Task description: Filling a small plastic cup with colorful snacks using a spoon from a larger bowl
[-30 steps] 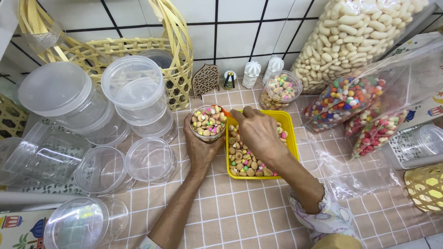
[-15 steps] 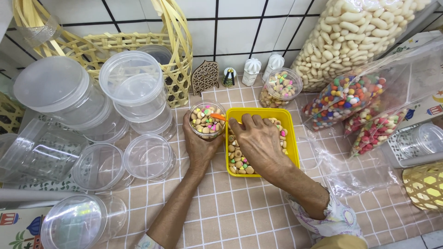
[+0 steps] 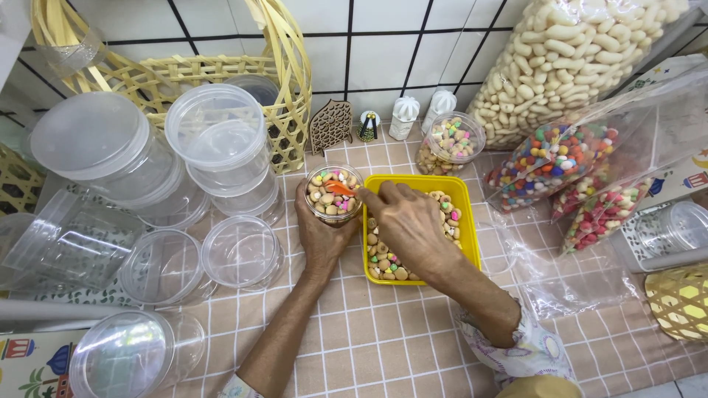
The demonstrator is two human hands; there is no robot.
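Note:
My left hand [image 3: 322,237] grips a small clear round jar [image 3: 333,194] filled to the brim with little iced biscuits. My right hand [image 3: 410,225] holds an orange scoop [image 3: 340,189] whose tip rests on top of the jar's contents. That hand hovers over a yellow rectangular tray [image 3: 461,193] holding more of the same biscuits. Behind the tray stands a second filled jar [image 3: 450,142] without a lid.
Several empty clear jars and lids [image 3: 214,140] are stacked at the left beside a woven basket [image 3: 284,96]. Bags of colourful sweets [image 3: 557,158] and pale snacks [image 3: 568,51] lie at the right. Small ornaments [image 3: 330,125] stand by the tiled wall.
My right hand has shifted left from over the tray, bringing the orange scoop onto the jar. My left hand has kept the jar in place.

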